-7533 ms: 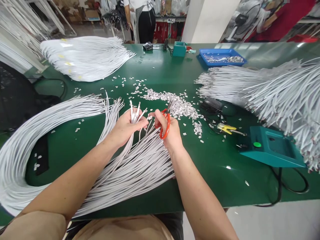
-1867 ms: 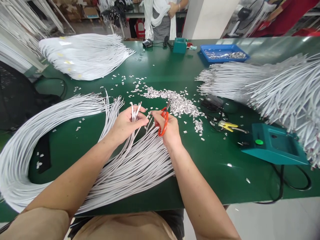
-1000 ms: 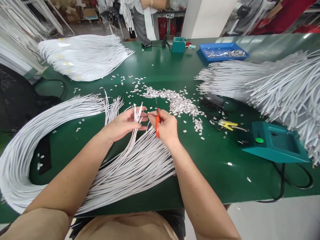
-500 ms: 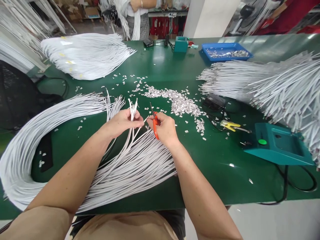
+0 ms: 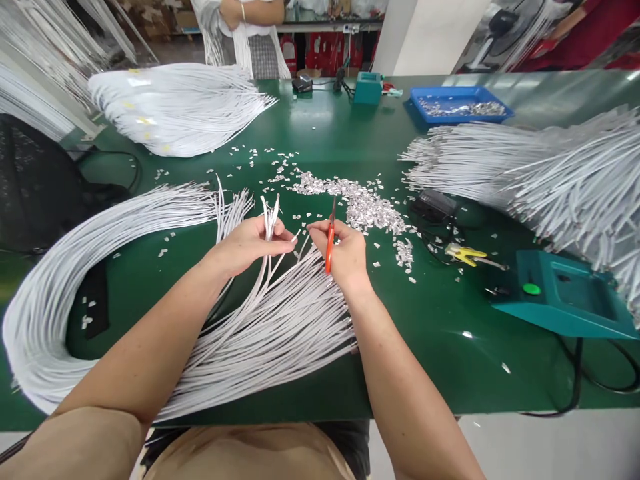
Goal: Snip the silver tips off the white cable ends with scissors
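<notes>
a green worktable [image 5: 430,373] fills most of the view. on its left, a long bundle of white cables [image 5: 37,293] bends in a u, one leg reaching under the person's forearms and fanning out beside the right wrist. another white cable pile [image 5: 590,180] covers the right side; a third pile [image 5: 170,110] lies at the back left. a teal device [image 5: 565,293] with a green button sits at the right, and a blue tray [image 5: 463,120] of small bits lies farther back. in the centre, the left hand [image 5: 240,247] grips a small bunch of cables [image 5: 270,217], tips upward. just beside it, the right hand [image 5: 350,260] is closed around orange-handled scissors [image 5: 330,247], blades pointing away from the person. beyond the hands lie scattered pale scraps [image 5: 367,207].
</notes>
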`<state>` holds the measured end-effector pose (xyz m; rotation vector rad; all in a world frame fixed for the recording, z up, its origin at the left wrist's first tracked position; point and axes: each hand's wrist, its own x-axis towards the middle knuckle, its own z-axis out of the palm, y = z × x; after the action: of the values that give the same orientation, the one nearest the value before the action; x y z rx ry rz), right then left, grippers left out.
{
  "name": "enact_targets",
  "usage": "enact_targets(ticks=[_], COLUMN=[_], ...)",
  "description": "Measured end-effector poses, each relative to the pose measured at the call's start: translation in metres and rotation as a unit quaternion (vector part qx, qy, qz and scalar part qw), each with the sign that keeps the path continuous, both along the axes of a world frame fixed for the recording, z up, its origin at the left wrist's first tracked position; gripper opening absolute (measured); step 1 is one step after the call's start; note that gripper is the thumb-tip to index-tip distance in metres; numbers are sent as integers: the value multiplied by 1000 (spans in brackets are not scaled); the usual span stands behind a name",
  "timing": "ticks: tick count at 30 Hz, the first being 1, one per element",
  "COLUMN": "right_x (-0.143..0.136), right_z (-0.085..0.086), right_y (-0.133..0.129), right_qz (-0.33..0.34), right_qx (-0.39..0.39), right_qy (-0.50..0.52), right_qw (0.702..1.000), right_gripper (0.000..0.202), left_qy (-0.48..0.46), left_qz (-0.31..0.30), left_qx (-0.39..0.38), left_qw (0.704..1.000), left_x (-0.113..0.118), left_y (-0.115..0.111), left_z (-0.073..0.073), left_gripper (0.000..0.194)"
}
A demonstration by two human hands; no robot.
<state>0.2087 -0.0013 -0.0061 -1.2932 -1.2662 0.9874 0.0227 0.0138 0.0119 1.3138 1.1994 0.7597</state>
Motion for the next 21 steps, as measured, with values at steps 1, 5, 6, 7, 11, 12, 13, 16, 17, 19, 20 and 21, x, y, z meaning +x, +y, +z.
enact_targets(ticks=[1, 5, 6, 7, 11, 12, 13, 16, 17, 19, 20, 21], right_x=[0, 0, 0, 0, 0, -1, -1, -3, -3, -4, -5, -5], right_z=[0, 2, 3, 3, 7, 8, 8, 9, 8, 7, 6, 5], right_y=[0, -1, -1, -1, -3, -3, -4, -4, -4, -3, -3, -3], right_qz=[9, 22, 16, 11, 24, 33, 41, 54, 54, 49, 47, 46], right_qx=[-8, -14, -3, 8, 9, 1, -6, -18, -21, -26, -27, -27], right_qy=[0, -21, -26, -29, -28, -27, -25, -17, -13, -5, -2, 0], right_qw=[1000, 999, 1000, 999, 999, 999, 999, 998, 998, 998, 999, 999], right_gripper=[14, 11, 11, 11, 12, 12, 12, 11, 11, 11, 11, 11], left_qy=[6, 24, 29, 32, 45, 49, 54, 69, 73, 81, 83, 85], left_qz=[2, -5, -6, -7, -17, -21, -25, -25, -21, -13, -10, -9], left_qx=[3, 12, 13, 13, 29, 35, 42, 60, 66, 76, 81, 84], left_qw=[1000, 1000, 999, 999, 998, 998, 997, 995, 995, 994, 993, 993], left_x=[0, 2, 2, 2, 2, 3, 3, 6, 7, 9, 9, 10], left_y=[-1, -4, -4, -4, -6, -6, -6, -8, -8, -9, -10, -10], left_z=[0, 2, 2, 2, 2, 3, 3, 5, 6, 6, 6, 6], left_gripper=[30, 30, 33, 38, 51, 50, 48, 41, 40, 39, 39, 39])
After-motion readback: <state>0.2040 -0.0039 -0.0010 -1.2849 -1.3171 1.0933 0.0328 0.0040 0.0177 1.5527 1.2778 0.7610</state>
